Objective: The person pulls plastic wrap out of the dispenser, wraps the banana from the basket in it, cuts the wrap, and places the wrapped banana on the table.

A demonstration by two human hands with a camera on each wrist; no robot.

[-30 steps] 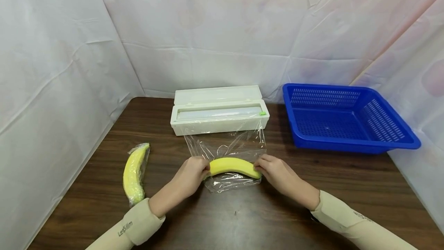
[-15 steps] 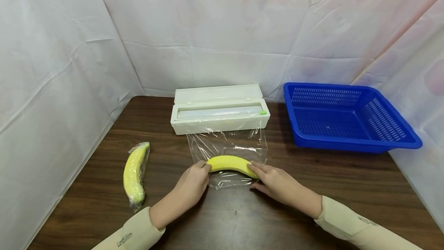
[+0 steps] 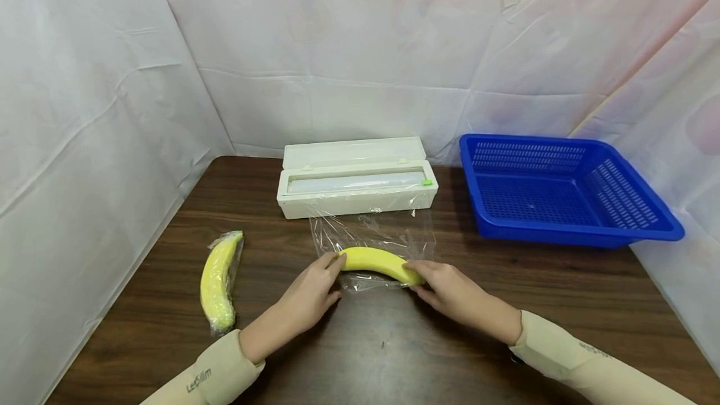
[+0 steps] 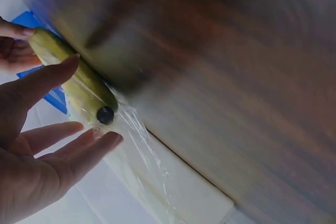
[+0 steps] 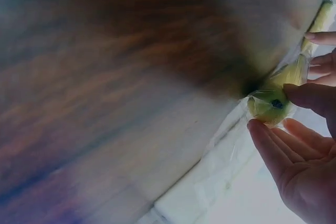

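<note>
A yellow banana (image 3: 374, 260) lies crosswise on clear plastic film (image 3: 365, 281), which spreads around it and up to the white box. My left hand (image 3: 312, 289) holds the banana's left end, its fingertips on top and its thumb lower on the near side. In the left wrist view, that dark-tipped end of the banana (image 4: 92, 90) sits between thumb and fingers. At the other end, my right hand (image 3: 455, 292) grips with fingers over the top. The right wrist view has the banana's greenish tip (image 5: 270, 106) between thumb and fingers, under film.
Behind the banana stands a white cling film box (image 3: 357, 199), lid up, roll inside and a green slider at its right. A film-wrapped banana (image 3: 216, 283) lies at left on the wooden table (image 3: 382, 355). A blue basket (image 3: 562, 233) is back right.
The banana has rolled slightly away from me toward the box, with less film visible on its near side. Both hands shifted their fingers onto the banana's top and moved forward with it.
</note>
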